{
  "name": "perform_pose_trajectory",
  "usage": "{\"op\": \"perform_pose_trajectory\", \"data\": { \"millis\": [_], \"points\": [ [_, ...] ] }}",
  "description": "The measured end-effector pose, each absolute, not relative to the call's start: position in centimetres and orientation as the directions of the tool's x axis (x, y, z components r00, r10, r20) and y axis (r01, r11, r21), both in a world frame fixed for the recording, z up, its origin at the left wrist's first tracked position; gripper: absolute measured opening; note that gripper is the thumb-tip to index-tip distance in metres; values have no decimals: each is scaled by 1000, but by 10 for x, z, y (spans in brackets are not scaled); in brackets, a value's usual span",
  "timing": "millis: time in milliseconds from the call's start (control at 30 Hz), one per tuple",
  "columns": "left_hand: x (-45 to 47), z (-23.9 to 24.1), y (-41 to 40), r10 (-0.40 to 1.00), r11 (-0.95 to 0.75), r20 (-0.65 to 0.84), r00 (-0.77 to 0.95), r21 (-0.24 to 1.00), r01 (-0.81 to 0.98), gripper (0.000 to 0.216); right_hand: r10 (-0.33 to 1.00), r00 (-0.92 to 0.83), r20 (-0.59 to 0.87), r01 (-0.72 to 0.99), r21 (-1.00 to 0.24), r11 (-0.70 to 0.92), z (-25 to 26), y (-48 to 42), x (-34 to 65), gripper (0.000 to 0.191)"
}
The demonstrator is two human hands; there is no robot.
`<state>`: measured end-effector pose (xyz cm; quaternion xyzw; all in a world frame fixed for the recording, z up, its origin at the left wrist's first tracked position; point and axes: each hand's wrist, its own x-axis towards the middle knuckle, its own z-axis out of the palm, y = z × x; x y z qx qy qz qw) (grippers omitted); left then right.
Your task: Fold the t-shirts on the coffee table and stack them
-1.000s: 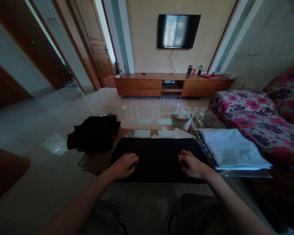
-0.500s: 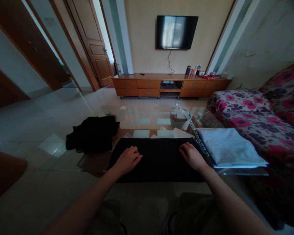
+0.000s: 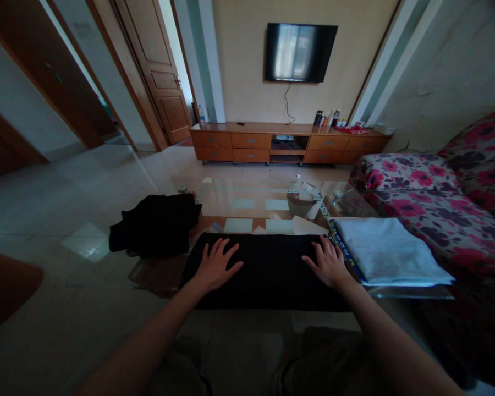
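A black folded cloth (image 3: 268, 275), flat and wide, lies on the glass table in front of me; I cannot tell which garment it is. My left hand (image 3: 216, 265) rests palm down on its left part, fingers spread. On the right part lies my right hand (image 3: 325, 263), likewise flat with its fingers apart. Left of the cloth is a loose heap of black clothing (image 3: 159, 225). To the right, a light grey folded cloth (image 3: 391, 250) lies on something with a blue and yellow patterned edge.
The glass table (image 3: 346, 203) has a patterned border; a bowl-like container (image 3: 303, 203) shows near its far side. A flowered sofa (image 3: 421, 206) stands at the right. Beyond are a low wooden cabinet (image 3: 251, 141) with bottles on it and a wall television (image 3: 301, 52).
Both hands had curled fingers half a second ago; now the fingers are stretched out and spread on the black cloth. The cloths stay in place.
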<state>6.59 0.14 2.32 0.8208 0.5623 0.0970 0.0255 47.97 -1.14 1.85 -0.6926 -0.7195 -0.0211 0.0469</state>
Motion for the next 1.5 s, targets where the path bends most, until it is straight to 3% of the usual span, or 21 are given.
{"op": "perform_pose_trajectory", "data": {
  "millis": [133,267,400,600,733,867,1133,1500],
  "points": [
    [77,25,12,914,-378,209,347,134,916,68,971,-103,216,994,-13,108,30,-8,452,70],
    [79,17,19,902,-418,173,395,121,901,79,985,-131,109,990,-32,135,25,-4,434,67],
    [81,14,23,907,-408,170,386,123,905,76,994,-108,0,993,-50,108,24,3,429,71],
    [120,17,36,880,-443,279,384,191,876,60,980,-125,155,974,-169,151,37,26,374,71],
    [150,13,46,861,-499,238,450,216,839,65,953,-247,175,933,-222,282,33,39,330,75],
    [160,7,50,874,-485,156,460,215,848,68,946,-308,101,921,-219,324,22,42,316,73],
    [136,0,46,879,-470,200,434,208,858,74,956,-284,75,938,-183,293,15,38,344,88],
    [50,-2,42,941,-308,189,281,132,942,79,995,-87,50,992,-85,92,8,25,446,84]
  ]
}}
